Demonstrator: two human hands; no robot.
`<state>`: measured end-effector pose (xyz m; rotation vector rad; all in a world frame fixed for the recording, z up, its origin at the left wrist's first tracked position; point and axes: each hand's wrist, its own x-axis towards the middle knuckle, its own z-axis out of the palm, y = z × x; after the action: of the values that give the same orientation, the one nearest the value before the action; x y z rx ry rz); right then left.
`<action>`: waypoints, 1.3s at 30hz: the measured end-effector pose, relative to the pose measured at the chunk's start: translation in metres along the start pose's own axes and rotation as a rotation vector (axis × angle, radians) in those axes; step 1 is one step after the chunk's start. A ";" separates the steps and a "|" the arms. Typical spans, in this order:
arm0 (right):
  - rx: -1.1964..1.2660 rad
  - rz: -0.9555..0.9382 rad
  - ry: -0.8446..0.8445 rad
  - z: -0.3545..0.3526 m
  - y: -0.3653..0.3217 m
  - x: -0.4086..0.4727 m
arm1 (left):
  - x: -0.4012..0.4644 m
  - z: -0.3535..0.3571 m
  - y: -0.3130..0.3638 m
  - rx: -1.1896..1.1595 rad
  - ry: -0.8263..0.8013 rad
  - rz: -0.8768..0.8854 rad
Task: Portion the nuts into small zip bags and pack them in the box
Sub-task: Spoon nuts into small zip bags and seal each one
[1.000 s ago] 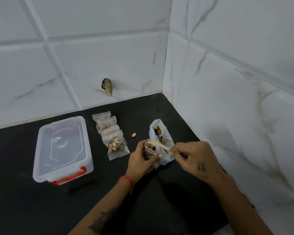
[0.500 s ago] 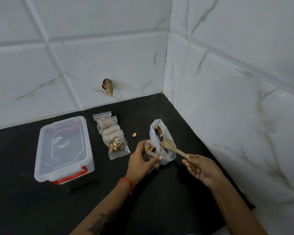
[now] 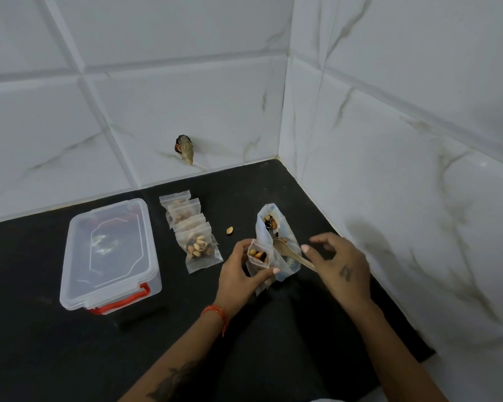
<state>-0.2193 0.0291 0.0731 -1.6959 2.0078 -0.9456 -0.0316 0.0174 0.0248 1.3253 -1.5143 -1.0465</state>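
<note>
Left hand: fingers and thumb curled round a small zip bag, held upright with its mouth open; a few nuts show inside at the top. An orange thread band sits on that wrist.

Right hand: fingers spread and loosely bent, gripping nothing. It hovers just right of the large nut bag. Whether it touches the spoon handle cannot be told.

Large nut bag: clear, standing open on the black bench, directly behind and touching the small bag. Dark and pale nuts visible in its upper part.

Wooden spoon: bowl lying in the mouth of the large bag, handle running down and right toward the right hand.

Filled zip bags: a row of overlapping small bags lying flat on the bench, left of the hands, between the large bag and the box; nuts visible in the nearest one.

Loose nut: alone on the bench between the row and the large bag.

Box: clear plastic with lid on and red clip at its near end, on the bench, left of the row, apart from it.

Tiled walls meet at the bench's far corner.
</note>
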 end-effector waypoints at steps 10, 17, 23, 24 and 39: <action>0.141 -0.154 -0.223 0.034 -0.032 0.004 | -0.004 -0.017 0.000 -0.071 -0.055 -0.007; 0.290 -0.304 -0.197 0.030 -0.032 0.002 | -0.009 -0.035 0.019 -0.552 -0.048 -0.099; 0.417 -0.361 -0.150 0.024 -0.040 -0.006 | -0.007 -0.036 0.026 -0.546 0.009 -0.030; 0.419 -0.363 -0.131 0.025 -0.040 -0.007 | -0.007 -0.036 0.027 -0.546 0.018 -0.021; 0.513 -0.333 -0.047 0.022 -0.049 -0.006 | -0.007 -0.038 0.032 -0.632 0.077 0.076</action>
<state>-0.1676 0.0262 0.0894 -1.7447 1.3110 -1.3722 -0.0038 0.0254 0.0659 0.8435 -1.0369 -1.2705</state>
